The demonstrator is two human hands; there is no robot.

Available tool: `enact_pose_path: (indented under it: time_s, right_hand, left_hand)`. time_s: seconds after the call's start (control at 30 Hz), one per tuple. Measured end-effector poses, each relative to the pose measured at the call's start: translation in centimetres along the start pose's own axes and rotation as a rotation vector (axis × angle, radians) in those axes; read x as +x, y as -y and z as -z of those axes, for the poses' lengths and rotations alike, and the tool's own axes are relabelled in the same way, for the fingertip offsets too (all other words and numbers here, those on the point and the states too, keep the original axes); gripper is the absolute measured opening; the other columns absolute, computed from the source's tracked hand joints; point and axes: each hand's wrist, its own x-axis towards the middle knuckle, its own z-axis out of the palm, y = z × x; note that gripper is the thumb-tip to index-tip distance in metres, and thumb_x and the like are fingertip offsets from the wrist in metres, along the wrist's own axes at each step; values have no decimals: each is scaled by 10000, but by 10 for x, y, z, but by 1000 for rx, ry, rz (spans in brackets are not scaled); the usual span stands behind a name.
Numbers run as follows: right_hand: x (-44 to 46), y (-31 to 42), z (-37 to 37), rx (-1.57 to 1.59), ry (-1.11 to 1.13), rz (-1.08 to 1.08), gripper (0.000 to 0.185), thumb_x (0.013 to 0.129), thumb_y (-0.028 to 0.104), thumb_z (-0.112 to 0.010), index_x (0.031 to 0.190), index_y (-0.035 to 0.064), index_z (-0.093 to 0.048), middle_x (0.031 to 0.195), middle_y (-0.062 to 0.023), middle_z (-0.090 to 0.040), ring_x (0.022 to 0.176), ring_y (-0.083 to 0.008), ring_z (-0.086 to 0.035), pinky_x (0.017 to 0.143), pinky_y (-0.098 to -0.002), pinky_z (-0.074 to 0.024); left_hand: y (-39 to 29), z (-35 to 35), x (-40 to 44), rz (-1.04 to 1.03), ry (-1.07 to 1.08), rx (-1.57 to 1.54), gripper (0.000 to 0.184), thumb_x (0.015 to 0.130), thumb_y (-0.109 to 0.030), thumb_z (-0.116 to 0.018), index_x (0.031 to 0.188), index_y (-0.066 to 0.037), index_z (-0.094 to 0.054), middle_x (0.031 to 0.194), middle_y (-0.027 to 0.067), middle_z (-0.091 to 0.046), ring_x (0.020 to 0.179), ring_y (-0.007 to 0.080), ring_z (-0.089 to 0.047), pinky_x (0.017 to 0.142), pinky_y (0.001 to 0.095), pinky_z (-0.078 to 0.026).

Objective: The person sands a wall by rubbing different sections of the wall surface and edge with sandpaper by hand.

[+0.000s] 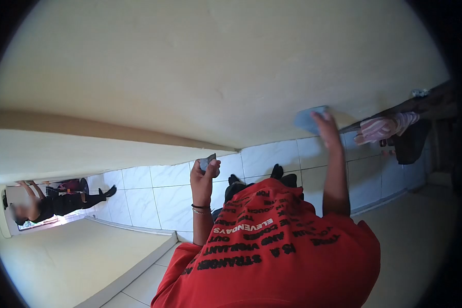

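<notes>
My right hand [326, 128] presses a flat blue-grey sheet [306, 121] against the cream wall [205, 66], low down near the floor; motion blurs it a little, and I cannot tell whether it is cloth or paper. In front of my body, my left hand [204, 177] is raised with its fingers closed around a small dark grey folded piece [208, 162]. Two bands circle that wrist. The grey piece is apart from the wall.
White tiles [169, 205] cover the floor, with a wall corner [236, 150] ahead. A striped pink cloth [382, 128] lies at the right beside a dark cloth [413, 141]. Far left, another person [61, 204] in dark clothes stands with arms raised.
</notes>
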Motion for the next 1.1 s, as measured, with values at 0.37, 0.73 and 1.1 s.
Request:
enact_pose_path:
  time_s: [0.37,0.73,1.1]
  right_hand:
    - [-34,29,-241,-896,408,439,263,771,213,-466,706,-5,-597,721,-208,-584,703,-358,-578,669,-446,-460]
    - [-47,51,-273,-652,494,399,397,867,315,-393,836,-40,-566,852,-224,-587,836,-394,-545,728,-434,-434]
    - [12,-4,-35,-280,370,97,483,863,381,-464,1103,-36,-506,1048,-108,-566,977,-167,-500,886,-285,-345]
  left_hand:
    - [4,112,-13,3,-194,1,210,808,-197,-591,856,-1,-532,789,80,-613,693,89,-540,619,207,-423]
    - [-5,130,9,-44,-195,-45,249,814,-222,-587,894,5,-523,811,89,-608,722,110,-546,646,228,-431]
    - [2,-16,15,-31,-56,-79,192,795,-184,-606,800,-14,-517,624,-17,-497,528,39,-403,475,194,-331]
